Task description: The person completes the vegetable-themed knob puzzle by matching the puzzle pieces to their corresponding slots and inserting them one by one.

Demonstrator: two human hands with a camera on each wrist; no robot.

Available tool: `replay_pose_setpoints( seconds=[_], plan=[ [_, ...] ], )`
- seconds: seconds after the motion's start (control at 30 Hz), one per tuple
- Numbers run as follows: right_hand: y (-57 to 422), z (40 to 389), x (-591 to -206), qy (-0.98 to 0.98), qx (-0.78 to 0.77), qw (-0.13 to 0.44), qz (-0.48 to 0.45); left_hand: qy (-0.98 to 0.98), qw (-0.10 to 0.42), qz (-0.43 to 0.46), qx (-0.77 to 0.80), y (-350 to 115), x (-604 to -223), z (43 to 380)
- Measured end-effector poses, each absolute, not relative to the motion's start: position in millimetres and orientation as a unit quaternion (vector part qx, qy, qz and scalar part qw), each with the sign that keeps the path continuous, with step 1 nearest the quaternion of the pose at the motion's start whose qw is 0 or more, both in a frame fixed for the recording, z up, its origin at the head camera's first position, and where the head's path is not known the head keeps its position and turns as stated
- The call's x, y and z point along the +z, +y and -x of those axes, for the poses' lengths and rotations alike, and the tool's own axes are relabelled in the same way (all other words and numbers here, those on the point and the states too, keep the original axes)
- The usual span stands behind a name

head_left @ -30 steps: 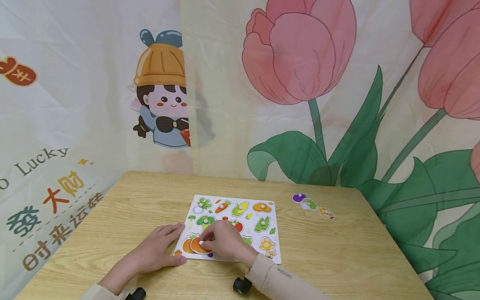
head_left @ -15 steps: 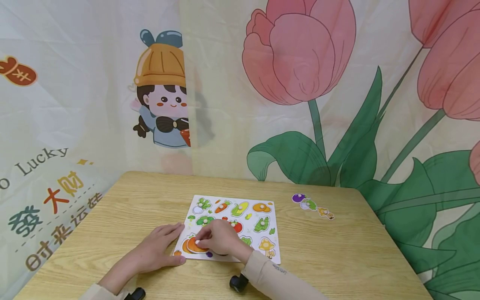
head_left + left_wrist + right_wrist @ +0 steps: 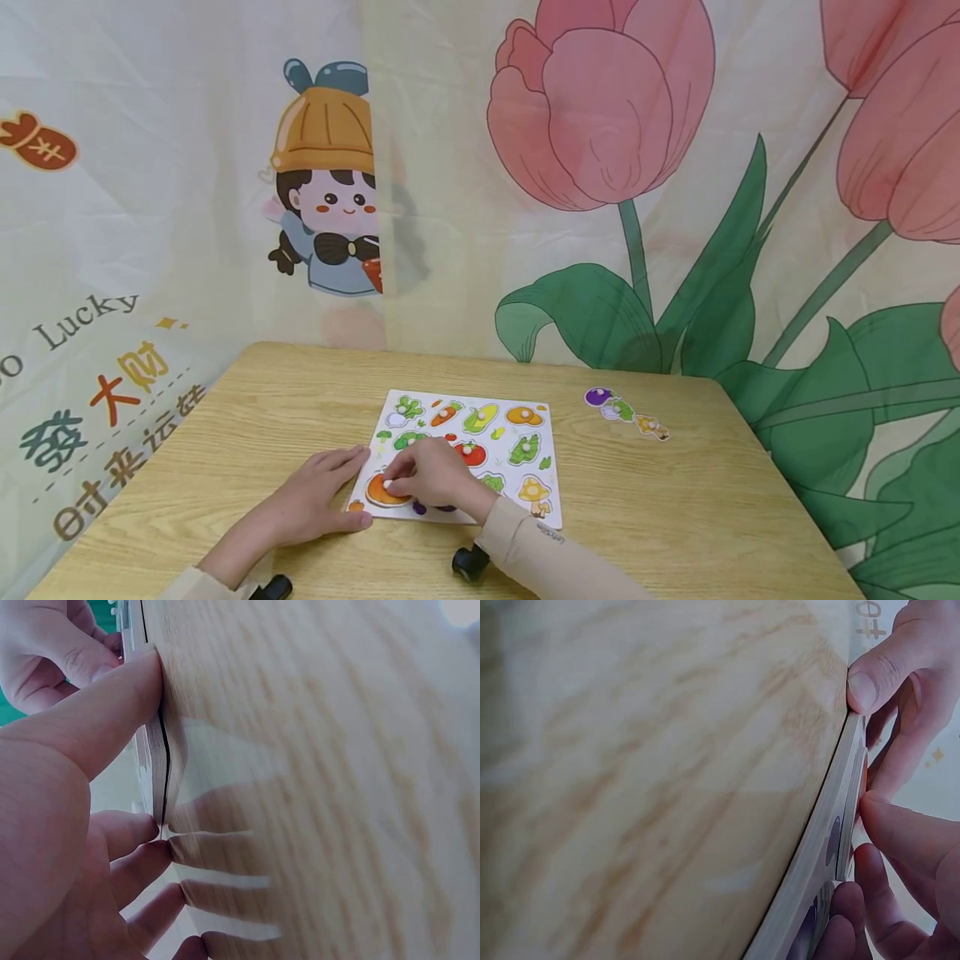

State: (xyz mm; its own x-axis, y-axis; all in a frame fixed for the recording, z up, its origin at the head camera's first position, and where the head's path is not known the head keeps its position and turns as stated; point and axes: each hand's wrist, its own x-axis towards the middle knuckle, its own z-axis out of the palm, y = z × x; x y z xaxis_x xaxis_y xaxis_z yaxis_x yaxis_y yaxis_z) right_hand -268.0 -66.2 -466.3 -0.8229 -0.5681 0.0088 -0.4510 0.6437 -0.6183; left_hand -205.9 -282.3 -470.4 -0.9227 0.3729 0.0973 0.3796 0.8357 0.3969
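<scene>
In the head view, my right hand (image 3: 438,479) pinches the white knob of an orange pumpkin puzzle piece (image 3: 380,492). The piece lies over its pumpkin picture at the lower left of a white vegetable peg puzzle board (image 3: 552,442). My left hand (image 3: 318,492) lies flat on the table beside that corner, with thumb and fingertips at the board's left edge. Close up in the left wrist view, the thumb (image 3: 112,709) touches the board's side edge (image 3: 155,761). From the right wrist view, both hands meet around the same corner, and the right fingers hide much of the piece.
Three loose knobbed pieces lie on the wooden table (image 3: 675,517) right of the board: a purple one (image 3: 597,397), a green-and-white one (image 3: 618,409) and a yellow mushroom (image 3: 650,426). Several pictures, including a tomato (image 3: 471,454), fill the board. A printed curtain (image 3: 442,250) hangs behind.
My right hand has slid the pumpkin piece a little to the left, from half beside its picture to covering it. The left hand has stayed in place.
</scene>
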Motion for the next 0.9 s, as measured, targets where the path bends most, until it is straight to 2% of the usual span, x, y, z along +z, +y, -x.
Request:
replay_pose_setpoints(
  seconds=[0.9],
  plan=[
    [-70.1, 272.8, -467.7, 0.898, -0.3, 0.1, 0.305, -0.959, 0.008, 0.196, -0.203, -281.6, -468.9, 207.8]
  ],
)
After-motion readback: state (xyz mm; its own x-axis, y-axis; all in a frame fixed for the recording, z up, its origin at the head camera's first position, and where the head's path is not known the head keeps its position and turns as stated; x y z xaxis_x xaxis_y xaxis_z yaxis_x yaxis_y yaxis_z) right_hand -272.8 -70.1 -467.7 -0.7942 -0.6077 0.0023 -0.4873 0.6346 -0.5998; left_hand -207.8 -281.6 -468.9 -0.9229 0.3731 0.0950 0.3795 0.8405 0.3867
